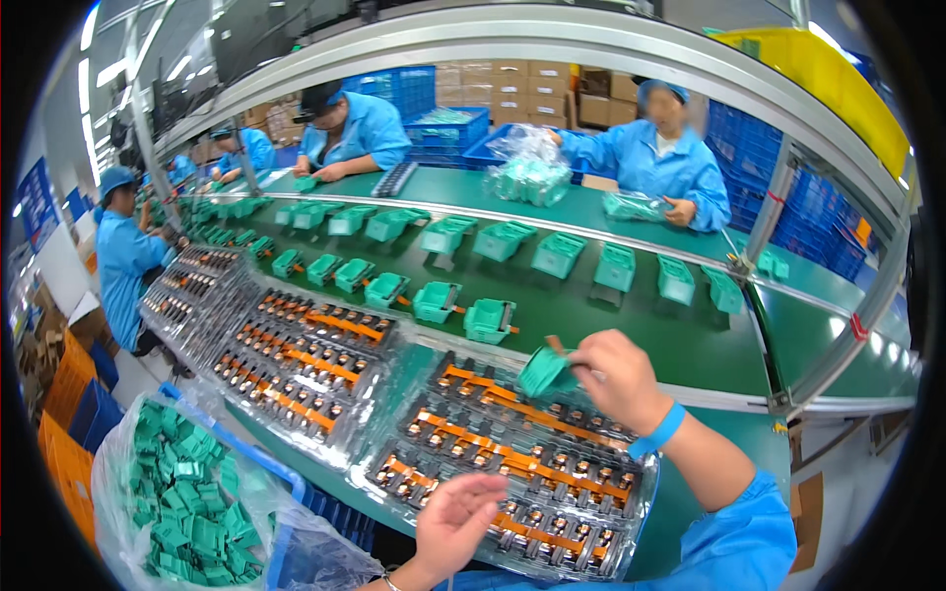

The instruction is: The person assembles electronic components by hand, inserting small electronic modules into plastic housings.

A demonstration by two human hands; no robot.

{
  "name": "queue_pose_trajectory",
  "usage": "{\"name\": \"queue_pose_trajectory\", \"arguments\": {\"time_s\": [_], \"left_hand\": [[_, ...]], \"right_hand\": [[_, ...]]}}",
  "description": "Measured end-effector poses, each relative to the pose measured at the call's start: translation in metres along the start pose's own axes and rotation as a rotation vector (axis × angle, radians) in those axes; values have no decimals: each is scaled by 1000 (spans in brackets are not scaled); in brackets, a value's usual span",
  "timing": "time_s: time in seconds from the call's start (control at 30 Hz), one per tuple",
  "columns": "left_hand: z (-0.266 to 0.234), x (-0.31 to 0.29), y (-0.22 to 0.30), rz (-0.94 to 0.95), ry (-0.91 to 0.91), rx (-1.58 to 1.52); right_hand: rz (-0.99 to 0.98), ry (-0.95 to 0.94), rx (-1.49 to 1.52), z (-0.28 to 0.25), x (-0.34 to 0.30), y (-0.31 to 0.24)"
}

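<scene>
My right hand point(623, 382), with a blue band at the wrist, is closed on a green plastic housing point(545, 373). A short brownish tab shows at the housing's top beside my fingertips. This housing is held over the far edge of a clear plastic tray point(645, 497). Rows of small black-and-metal parts joined by orange strips point(522, 455) fill that tray. Lower down, my left hand point(458, 527) hovers above the tray's near side, fingers apart and nothing in it. Just beyond my right hand, another green housing point(487, 320) sits on the dark green belt.
Two rows of green housings line the belt point(631, 330). More part trays point(301, 360) lie to the left. A plastic-lined blue crate point(286, 473) of loose green pieces stands at lower left. Metal rails point(552, 30) cross above. Several co-workers in blue work across and to the left.
</scene>
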State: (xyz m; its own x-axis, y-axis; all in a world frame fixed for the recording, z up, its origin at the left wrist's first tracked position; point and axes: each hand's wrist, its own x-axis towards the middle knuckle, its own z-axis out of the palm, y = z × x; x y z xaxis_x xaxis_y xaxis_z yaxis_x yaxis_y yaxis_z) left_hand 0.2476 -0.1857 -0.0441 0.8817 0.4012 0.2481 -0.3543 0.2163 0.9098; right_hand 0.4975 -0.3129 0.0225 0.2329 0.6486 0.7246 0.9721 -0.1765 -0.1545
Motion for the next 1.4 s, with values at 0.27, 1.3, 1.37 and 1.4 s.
{"name": "queue_pose_trajectory", "arguments": {"time_s": [0.27,1.3,1.37,1.4], "left_hand": [[-43,-63,106,268,6,578],[-376,-89,190,-605,150,2310],[-337,-86,207,-459,167,2211],[-320,-89,215,-345,208,2107]], "right_hand": [[1253,48,732,41,-15,110],[673,-628,680,24,10,-25],[574,-621,595,45,8,-22],[534,-653,532,55,10,-22]]}}
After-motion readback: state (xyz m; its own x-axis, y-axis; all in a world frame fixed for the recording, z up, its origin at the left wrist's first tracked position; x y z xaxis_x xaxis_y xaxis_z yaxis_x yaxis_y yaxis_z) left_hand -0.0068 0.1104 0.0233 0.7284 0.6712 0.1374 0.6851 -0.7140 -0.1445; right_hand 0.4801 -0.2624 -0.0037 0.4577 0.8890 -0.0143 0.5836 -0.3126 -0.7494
